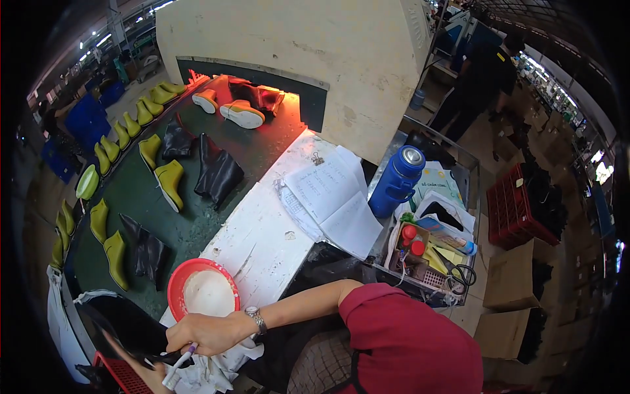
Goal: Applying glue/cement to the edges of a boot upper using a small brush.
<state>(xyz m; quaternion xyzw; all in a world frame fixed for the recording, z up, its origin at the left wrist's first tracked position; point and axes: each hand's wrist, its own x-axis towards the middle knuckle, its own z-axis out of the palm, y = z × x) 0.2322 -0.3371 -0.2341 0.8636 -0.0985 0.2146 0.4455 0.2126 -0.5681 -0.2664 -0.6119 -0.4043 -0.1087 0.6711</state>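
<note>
My right hand (207, 333) is closed around a slim brush (180, 365) with a white and purple handle, just in front of a red bowl (176, 282) of white liquid. At the lower left, my left hand (141, 373) is blurred and partly cut off. It grips a black boot upper (125, 322) with a pale edge, beside the brush. On the green conveyor belt (187, 230) lie yellow-green shoe lasts (169, 184) and black boot uppers (220, 172). Crumpled white cloth (216, 371) lies below my right hand.
A beige machine (282, 59) spans the belt, its opening glowing red around orange shoes with white soles (243, 115). More lasts (131, 125) line the far-left edge. An open notebook (328, 190), blue flask (397, 180) and scissors (456, 269) are right. Another person (482, 79) stands beyond.
</note>
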